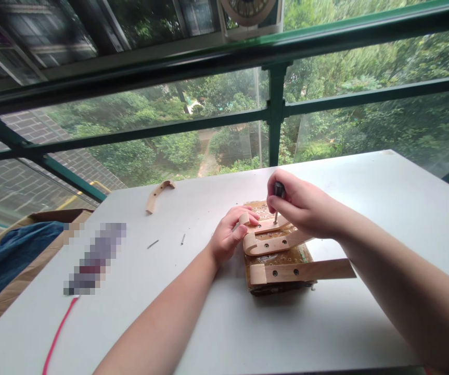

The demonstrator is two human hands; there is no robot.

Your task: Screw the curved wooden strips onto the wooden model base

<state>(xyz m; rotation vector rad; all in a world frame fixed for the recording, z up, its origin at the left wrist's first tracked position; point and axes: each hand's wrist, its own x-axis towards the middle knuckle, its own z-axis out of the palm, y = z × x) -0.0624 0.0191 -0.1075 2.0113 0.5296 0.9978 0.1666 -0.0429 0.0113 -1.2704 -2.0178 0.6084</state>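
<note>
My right hand [296,203] is closed around the black handle of a screwdriver [279,190]. It stands nearly upright, its tip at a hole in the farthest curved wooden hook [266,226]. That hook's left end is gripped by my left hand [226,237], thumb on the near side and fingers on the far side. Beneath lies a brown, tape-wrapped block [282,259]. Nearer to me, a middle wooden hook [274,244] and a straighter wooden piece [318,270] lie across the block, each showing two dark screw holes or screw heads. My right hand hides the far hook's right end.
A loose curved wooden hook [154,197] lies at the white table's [208,323] far left. Two thin screws or nails [182,239] rest left of the block. A blurred-out object [99,260] with a red cord [58,333] and a cardboard box [33,271] are at left. Green railing [277,114] stands behind.
</note>
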